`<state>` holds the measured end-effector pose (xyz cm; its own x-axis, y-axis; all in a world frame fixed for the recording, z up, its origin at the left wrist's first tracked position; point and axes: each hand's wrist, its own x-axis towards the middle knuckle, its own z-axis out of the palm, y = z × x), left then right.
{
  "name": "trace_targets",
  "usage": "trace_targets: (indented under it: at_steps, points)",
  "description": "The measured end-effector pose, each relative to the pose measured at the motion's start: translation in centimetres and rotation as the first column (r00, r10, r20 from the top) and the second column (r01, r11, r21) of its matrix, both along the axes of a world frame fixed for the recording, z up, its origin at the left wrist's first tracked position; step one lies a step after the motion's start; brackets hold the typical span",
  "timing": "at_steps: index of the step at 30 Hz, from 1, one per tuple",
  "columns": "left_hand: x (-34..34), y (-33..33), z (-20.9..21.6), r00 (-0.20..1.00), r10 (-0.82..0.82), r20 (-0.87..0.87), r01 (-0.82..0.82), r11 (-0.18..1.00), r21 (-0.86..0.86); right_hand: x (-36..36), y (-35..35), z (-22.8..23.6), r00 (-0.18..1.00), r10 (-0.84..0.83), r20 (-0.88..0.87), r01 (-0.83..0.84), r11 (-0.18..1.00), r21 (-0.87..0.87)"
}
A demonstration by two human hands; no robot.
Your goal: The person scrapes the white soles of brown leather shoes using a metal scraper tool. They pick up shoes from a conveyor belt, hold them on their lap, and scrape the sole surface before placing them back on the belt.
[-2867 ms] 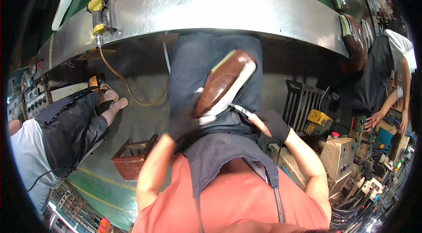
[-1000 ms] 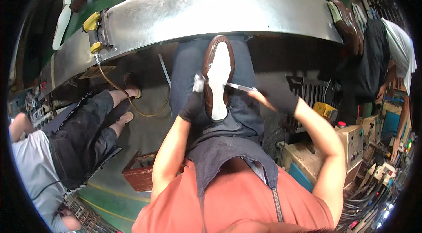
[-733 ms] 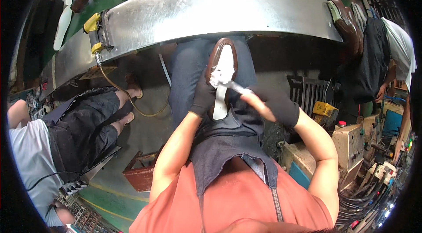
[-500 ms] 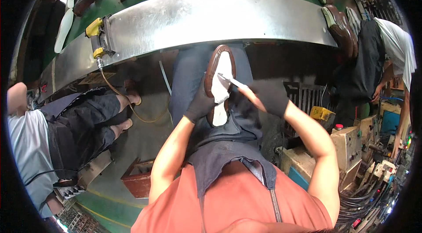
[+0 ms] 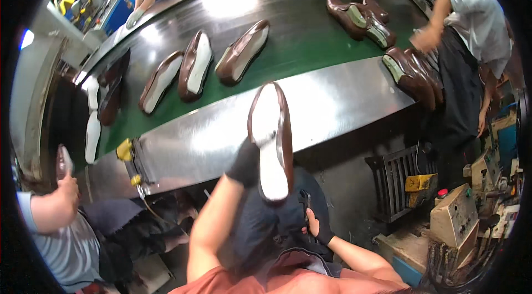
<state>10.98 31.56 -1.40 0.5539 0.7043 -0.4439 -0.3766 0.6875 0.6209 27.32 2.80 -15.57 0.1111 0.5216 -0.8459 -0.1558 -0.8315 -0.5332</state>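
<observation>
- When viewed from above, found a wide green belt (image 5: 307, 53) crossing the upper scene, with brown shoes (image 5: 195, 67) lying on its surface, pale undersides showing on several.
- Noted a bright metal ledge (image 5: 343, 94) along the near side of the belt, just beyond the lap.
- Located the held shoe (image 5: 272, 144) raised over the lap and overlapping the ledge in view, toe away from the body, heel toward it. Cannot tell the clearance from the ledge.
- Judged the step in hand as handling the shoe underside-up, with no tool applied to it. Judged the next move to call for a firm left-hand hold, an even wrist and care to keep clear of the ledge.
- Observed a glossy brown upper, wrapped around the edge of a smooth white underside. Observed also a greyish band across the narrow waist; cannot tell whether seam, gap or mark.
- Found both hands dark-gloved and apart: left hand (image 5: 244, 165) clamped on the shoe's left flank near the waist, fingertips hidden; right hand (image 5: 320, 230) lower, over the right thigh, wrapped around a tool.
- Recorded last that slender dark tool (image 5: 304, 202), head up, apart from the shoe; exact kind unclear.
</observation>
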Motion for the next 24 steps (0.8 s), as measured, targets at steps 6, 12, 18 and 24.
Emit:
trace_targets:
  at_steps: [6,12,18,24]
  points:
    - [9.3,23.8,7.3,0.809,0.096,-0.580,0.379,0.669,0.639,2.9,7.8,-1.2,0.987,0.147,0.058,-0.155,0.974,0.163]
    - [12.7,21.8,1.9,0.332,0.645,-0.688,0.913,-0.035,0.407,4.4,12.5,-0.7,0.989,0.132,0.059,-0.141,0.973,0.185]
    - [3.8,23.2,0.4,0.151,0.922,-0.358,0.771,0.117,0.626,4.2,12.3,-1.6,0.982,0.180,0.059,-0.186,0.974,0.128]
    - [-1.6,24.6,-0.6,0.281,0.580,-0.765,0.586,0.528,0.615,3.0,12.6,-1.2,0.947,0.235,0.220,-0.287,0.926,0.245]
